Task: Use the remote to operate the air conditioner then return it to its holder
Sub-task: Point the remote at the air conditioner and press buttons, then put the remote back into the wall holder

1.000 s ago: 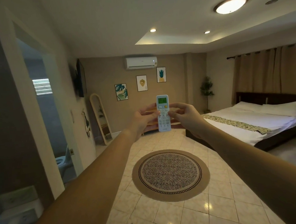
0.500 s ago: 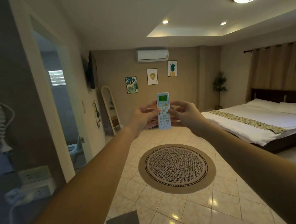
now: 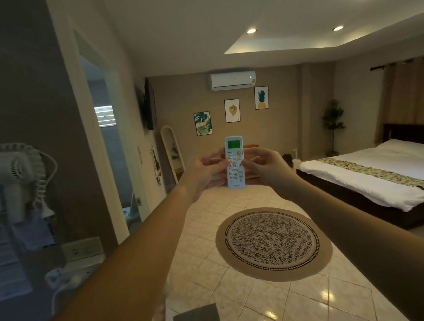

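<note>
A white remote (image 3: 234,162) with a lit green screen stands upright at arm's length in the middle of the view. My left hand (image 3: 203,172) grips its left side and my right hand (image 3: 261,165) its right side, thumbs over the buttons. It points toward the white air conditioner (image 3: 233,80) mounted high on the far wall. No holder for the remote can be made out.
A round woven rug (image 3: 273,242) lies on the tiled floor. A bed (image 3: 372,176) stands at right. At left is a wall-mounted hair dryer (image 3: 11,172) with a coiled cord, sockets below it, and an open doorway (image 3: 110,152). A leaning mirror (image 3: 173,154) stands at the far wall.
The view has swung left and down, bringing the hair dryer and sockets into sight. Both hands still hold the remote upright, pointed at the air conditioner.
</note>
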Motion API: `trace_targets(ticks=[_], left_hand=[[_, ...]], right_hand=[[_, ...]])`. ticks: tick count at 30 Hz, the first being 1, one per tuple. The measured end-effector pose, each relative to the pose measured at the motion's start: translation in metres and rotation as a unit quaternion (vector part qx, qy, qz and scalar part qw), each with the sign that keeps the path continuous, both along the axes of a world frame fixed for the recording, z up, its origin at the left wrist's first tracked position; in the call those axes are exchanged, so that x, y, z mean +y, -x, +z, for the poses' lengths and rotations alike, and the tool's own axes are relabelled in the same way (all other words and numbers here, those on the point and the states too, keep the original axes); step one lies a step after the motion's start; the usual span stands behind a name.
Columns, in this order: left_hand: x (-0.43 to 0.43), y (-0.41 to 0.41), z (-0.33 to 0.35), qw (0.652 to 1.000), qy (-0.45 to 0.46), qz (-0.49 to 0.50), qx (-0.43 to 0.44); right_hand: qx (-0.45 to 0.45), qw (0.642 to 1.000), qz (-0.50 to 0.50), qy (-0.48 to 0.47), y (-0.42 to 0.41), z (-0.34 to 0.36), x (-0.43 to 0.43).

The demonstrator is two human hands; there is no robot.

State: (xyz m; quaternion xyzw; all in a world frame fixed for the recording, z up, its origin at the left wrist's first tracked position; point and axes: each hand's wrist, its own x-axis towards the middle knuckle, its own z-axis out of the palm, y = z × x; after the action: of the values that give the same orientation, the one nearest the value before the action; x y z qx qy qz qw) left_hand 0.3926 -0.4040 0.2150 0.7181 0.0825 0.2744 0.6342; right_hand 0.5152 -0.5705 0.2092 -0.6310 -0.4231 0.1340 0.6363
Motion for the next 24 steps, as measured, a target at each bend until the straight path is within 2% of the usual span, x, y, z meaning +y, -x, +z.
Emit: trace_targets(ticks=[12,24], left_hand=[[0.089,0.081,-0.007,0.999,0.005,0.048,0.005],[0.172,0.189,-0.025,0.991,0.005,0.131,0.004]], right_hand=[[-0.006,0.999,0.046,0.007,0.065,-0.011,0.102],[-0.061,0.994,0.090,0.019,0.154,-0.027,0.209]])
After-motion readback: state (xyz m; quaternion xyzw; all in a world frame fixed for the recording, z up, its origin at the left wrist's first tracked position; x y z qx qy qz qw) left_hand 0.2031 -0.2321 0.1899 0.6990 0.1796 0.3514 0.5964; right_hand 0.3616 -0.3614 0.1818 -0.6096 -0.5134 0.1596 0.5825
